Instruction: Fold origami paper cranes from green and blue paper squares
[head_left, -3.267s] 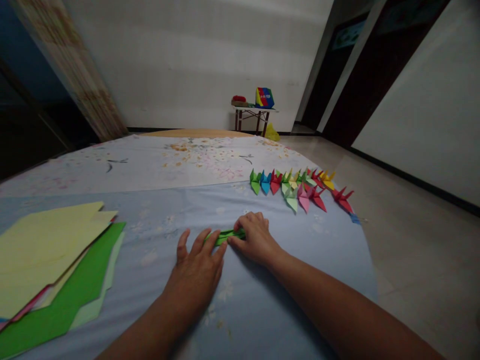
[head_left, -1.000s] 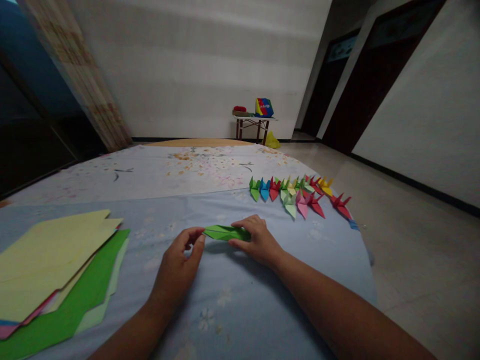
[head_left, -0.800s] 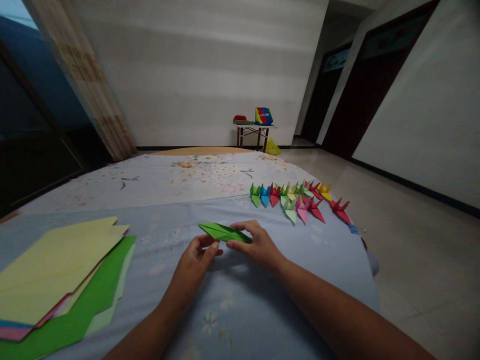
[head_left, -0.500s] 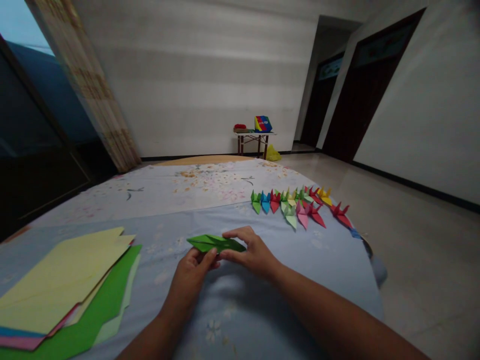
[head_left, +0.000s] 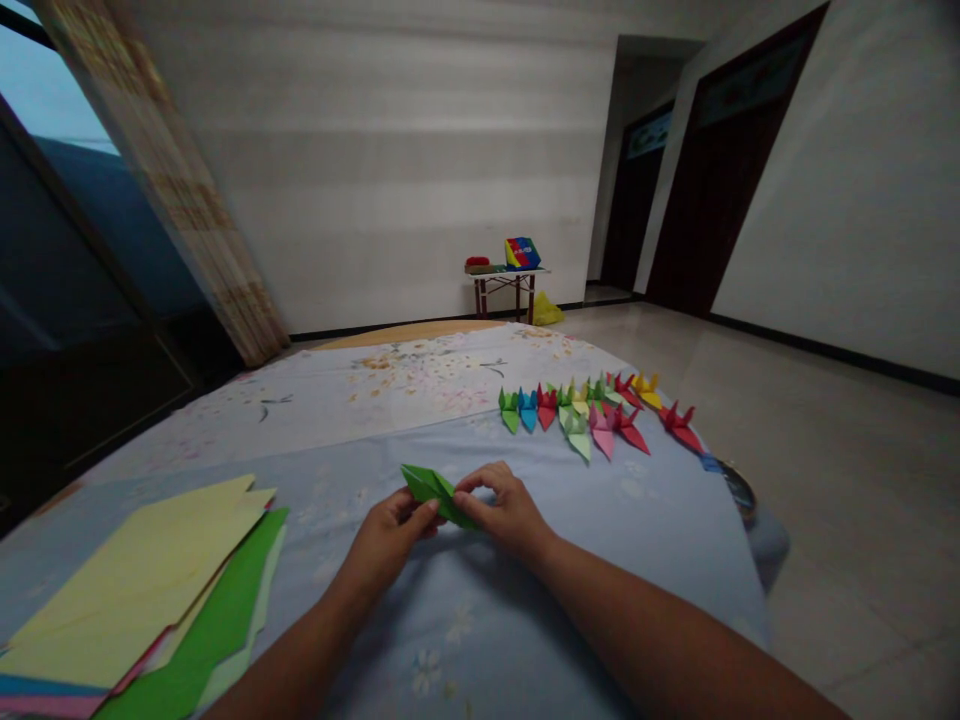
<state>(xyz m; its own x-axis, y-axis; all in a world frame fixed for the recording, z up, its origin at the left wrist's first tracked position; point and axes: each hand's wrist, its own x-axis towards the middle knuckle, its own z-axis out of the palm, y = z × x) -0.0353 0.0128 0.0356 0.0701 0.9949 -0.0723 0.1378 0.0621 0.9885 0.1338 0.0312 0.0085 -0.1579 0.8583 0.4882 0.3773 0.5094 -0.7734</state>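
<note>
A piece of folded green paper, narrow and pointed at its far left end, is held just above the blue cloth between both hands. My left hand pinches its lower left edge between thumb and fingers. On the other side, my right hand grips the right part, thumb and forefinger closed on it, so that end is partly covered. Beyond my right hand stand several folded paper cranes in green, blue, red, pink and yellow, grouped along the table's right side.
To the left lies a stack of coloured paper sheets, pale yellow on top, with green, pink and blue edges below. A flowered cloth covers the table's far part. A small table with a colourful box stands by the wall.
The green paper has turned, its left tip now pointing up and away and its right end lower. Both hands still hold it. The camera view has shifted slightly.
</note>
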